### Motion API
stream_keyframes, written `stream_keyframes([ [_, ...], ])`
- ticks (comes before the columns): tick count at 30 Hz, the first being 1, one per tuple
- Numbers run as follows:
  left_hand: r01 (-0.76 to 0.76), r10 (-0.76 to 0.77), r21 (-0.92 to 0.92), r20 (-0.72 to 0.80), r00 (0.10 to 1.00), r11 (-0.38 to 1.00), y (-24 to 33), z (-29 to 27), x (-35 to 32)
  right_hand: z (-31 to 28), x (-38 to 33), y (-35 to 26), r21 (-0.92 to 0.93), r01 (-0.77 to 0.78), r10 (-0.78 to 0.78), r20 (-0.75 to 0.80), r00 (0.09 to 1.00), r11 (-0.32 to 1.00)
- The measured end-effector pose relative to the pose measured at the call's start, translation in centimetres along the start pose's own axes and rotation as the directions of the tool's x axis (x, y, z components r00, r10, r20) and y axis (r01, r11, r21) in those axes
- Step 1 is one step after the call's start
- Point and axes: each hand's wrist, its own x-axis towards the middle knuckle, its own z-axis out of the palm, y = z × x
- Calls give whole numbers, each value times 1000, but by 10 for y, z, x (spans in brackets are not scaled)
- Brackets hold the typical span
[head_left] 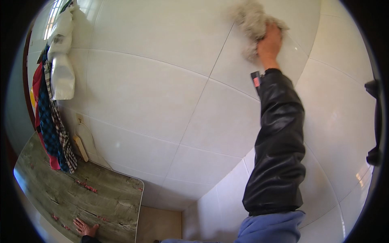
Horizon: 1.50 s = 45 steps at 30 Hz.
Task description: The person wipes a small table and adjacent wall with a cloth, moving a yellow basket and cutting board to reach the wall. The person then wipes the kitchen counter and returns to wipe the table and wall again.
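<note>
High on the white tiled wall (142, 89), my right hand (270, 42) is closed on a fluffy beige-grey rag (249, 20) and presses it against the tiles. The rag's edges are smeared by motion, and part of my grip is hidden behind the back of the hand. A shiny black sleeve (281, 133) covers that forearm, with blue cloth above the elbow. At the lower left, my left hand (86, 227) rests with fingers spread on a wood-patterned table (111, 198) with red flower prints. It holds nothing.
Checked cloths and a red cloth (50, 121) hang at the left, beside white translucent plastic bags (63, 77). Near them, a cream long-shaped object (80, 148) and a cord lie against the wall. A tan floor (162, 222) shows beyond the table edge. Dark fittings (372, 89) stand at the right rim.
</note>
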Motion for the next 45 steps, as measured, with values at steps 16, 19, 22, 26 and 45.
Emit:
stream_keyframes([
  [16, -61, 60, -27, -36, 998, 998, -11, 9, 2, -32, -171, 142, -42, -402, 402, -15, 916, 915],
  [19, -65, 64, -39, -33, 997, 997, -10, 5, -1, -64, -239, 75, 142, -477, 480, 11, 877, 867],
  [22, -85, 83, -56, -39, 996, 995, -10, 2, -5, -101, -319, -2, 202, -569, 578, 20, 816, 797],
  [26, -95, 94, -86, -18, 995, 992, -10, -2, -9, -119, -406, -81, 446, -680, 738, 61, 672, 582],
  [45, -100, 100, -34, -9, 995, 994, -3, -5, -11, -93, -298, -109, 276, -166, 108, 213, 971, 947],
])
